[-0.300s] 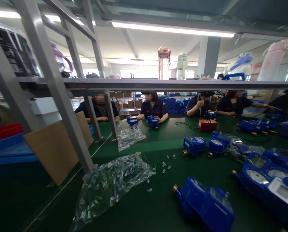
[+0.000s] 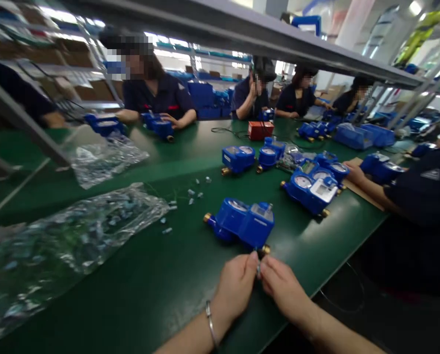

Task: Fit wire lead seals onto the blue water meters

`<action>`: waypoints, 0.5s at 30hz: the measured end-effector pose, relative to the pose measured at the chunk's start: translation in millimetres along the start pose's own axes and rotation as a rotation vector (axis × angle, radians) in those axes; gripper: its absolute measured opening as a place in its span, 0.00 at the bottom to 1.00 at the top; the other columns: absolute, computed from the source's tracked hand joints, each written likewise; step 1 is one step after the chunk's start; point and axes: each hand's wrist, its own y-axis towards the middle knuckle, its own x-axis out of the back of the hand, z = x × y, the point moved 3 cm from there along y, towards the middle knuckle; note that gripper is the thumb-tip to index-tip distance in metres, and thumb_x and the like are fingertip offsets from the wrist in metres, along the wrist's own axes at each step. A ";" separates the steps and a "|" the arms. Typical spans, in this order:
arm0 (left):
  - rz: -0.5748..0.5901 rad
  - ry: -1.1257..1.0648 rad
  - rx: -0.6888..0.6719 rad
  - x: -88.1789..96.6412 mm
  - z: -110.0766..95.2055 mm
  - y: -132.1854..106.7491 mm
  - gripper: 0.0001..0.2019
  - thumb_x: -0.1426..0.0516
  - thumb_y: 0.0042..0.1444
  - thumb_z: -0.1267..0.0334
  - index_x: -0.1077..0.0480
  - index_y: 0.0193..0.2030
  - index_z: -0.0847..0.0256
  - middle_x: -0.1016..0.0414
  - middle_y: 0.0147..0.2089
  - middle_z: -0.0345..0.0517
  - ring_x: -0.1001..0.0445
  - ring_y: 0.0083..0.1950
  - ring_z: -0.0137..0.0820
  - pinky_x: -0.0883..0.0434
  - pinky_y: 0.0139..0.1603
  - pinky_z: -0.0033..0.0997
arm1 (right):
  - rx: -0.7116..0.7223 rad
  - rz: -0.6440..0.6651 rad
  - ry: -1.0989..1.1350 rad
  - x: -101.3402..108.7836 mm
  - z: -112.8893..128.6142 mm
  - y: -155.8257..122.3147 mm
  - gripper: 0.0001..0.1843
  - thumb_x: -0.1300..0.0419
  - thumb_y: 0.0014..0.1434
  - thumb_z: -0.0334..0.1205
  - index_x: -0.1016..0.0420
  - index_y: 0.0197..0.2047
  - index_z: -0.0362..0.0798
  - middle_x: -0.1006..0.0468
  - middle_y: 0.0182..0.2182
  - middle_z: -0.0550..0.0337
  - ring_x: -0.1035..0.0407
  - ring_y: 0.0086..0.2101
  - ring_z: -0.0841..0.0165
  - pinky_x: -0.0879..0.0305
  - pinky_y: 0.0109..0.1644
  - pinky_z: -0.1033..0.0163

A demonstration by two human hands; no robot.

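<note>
My left hand and my right hand meet near the table's front edge. Both have their thumbs and fingers pinched together around a small pale piece, mostly hidden by the fingertips. Just beyond them lies a blue water meter with brass threaded ends; its near end almost touches my fingertips, and I cannot tell whether there is contact. Left of the meter, several small pale-blue plastic pieces lie loose by a clear bag full of similar pieces and thin green strands.
More blue meters stand to the right, others further back. A second clear bag and a red box with a cable lie beyond. A co-worker's arm reaches in at right. A shelf crosses overhead; co-workers sit opposite.
The view has swung right and downward. Both my hands, out of view before, now show at the near end of the closest meter. The co-worker on the right has also come into view.
</note>
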 end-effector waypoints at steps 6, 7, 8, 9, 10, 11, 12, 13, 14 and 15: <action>0.007 -0.086 0.040 6.6 5.7 7.1 0.21 0.56 0.59 0.48 0.42 0.22 0.61 0.45 0.22 0.35 0.46 0.25 0.26 0.45 0.27 0.26 | 0.159 -0.083 -0.429 2.6 14.0 2.6 0.12 0.57 0.63 0.40 0.36 0.34 0.46 0.32 0.26 0.58 0.39 0.28 0.68 0.46 0.31 0.63; 0.009 -0.109 0.060 6.9 7.0 7.6 0.21 0.56 0.59 0.48 0.44 0.21 0.60 0.47 0.21 0.35 0.47 0.24 0.25 0.46 0.26 0.26 | 0.276 -0.116 -0.597 3.4 17.3 0.8 0.11 0.55 0.63 0.39 0.35 0.35 0.46 0.31 0.28 0.56 0.39 0.30 0.66 0.46 0.33 0.61; 0.012 -0.126 0.077 7.0 7.7 8.1 0.22 0.56 0.58 0.47 0.45 0.20 0.60 0.48 0.20 0.34 0.49 0.23 0.25 0.47 0.25 0.26 | 0.368 -0.133 -0.732 4.4 19.0 -0.4 0.10 0.55 0.62 0.38 0.35 0.34 0.46 0.31 0.27 0.56 0.40 0.30 0.66 0.47 0.34 0.60; 0.015 -0.138 0.088 6.9 7.8 8.6 0.22 0.55 0.58 0.47 0.46 0.20 0.60 0.49 0.20 0.33 0.50 0.23 0.25 0.47 0.25 0.25 | 0.435 -0.141 -0.831 6.0 19.8 -0.5 0.09 0.54 0.62 0.37 0.35 0.33 0.47 0.32 0.26 0.57 0.41 0.29 0.65 0.48 0.33 0.60; 0.017 -0.147 0.095 6.6 7.4 9.0 0.22 0.55 0.58 0.46 0.46 0.20 0.60 0.49 0.20 0.33 0.50 0.23 0.24 0.47 0.24 0.25 | 0.478 -0.144 -0.901 8.3 20.2 0.5 0.09 0.53 0.62 0.37 0.35 0.33 0.47 0.33 0.25 0.58 0.42 0.28 0.65 0.49 0.33 0.60; 0.022 -0.161 0.099 6.2 6.5 9.3 0.22 0.55 0.58 0.46 0.46 0.20 0.60 0.49 0.20 0.33 0.50 0.23 0.24 0.47 0.24 0.25 | 0.510 -0.150 -0.949 11.3 20.9 2.3 0.08 0.53 0.61 0.37 0.35 0.33 0.47 0.33 0.25 0.58 0.42 0.28 0.65 0.49 0.32 0.59; 0.029 -0.180 0.104 5.7 5.3 9.3 0.22 0.55 0.58 0.46 0.46 0.20 0.60 0.49 0.20 0.33 0.50 0.23 0.24 0.47 0.24 0.25 | 0.540 -0.154 -0.983 14.3 22.2 4.5 0.07 0.52 0.61 0.38 0.35 0.35 0.47 0.33 0.26 0.58 0.42 0.28 0.65 0.49 0.32 0.59; 0.035 -0.202 0.112 5.1 4.0 9.0 0.22 0.55 0.57 0.45 0.46 0.20 0.60 0.49 0.20 0.33 0.51 0.23 0.24 0.47 0.24 0.24 | 0.571 -0.152 -1.006 16.9 24.0 6.6 0.07 0.52 0.60 0.38 0.35 0.36 0.47 0.33 0.26 0.57 0.42 0.28 0.65 0.49 0.32 0.59; 0.039 -0.225 0.121 4.6 2.7 8.2 0.22 0.55 0.57 0.45 0.46 0.21 0.60 0.49 0.20 0.33 0.51 0.23 0.24 0.47 0.24 0.24 | 0.606 -0.144 -1.020 18.6 26.4 8.4 0.07 0.52 0.60 0.37 0.34 0.37 0.47 0.33 0.26 0.57 0.42 0.28 0.65 0.49 0.32 0.59; 0.038 -0.245 0.127 4.2 1.4 6.9 0.22 0.55 0.57 0.45 0.46 0.21 0.60 0.50 0.21 0.33 0.52 0.23 0.24 0.48 0.24 0.24 | 0.644 -0.126 -1.024 19.1 28.8 9.5 0.07 0.52 0.60 0.36 0.34 0.37 0.46 0.33 0.26 0.57 0.41 0.27 0.65 0.49 0.32 0.59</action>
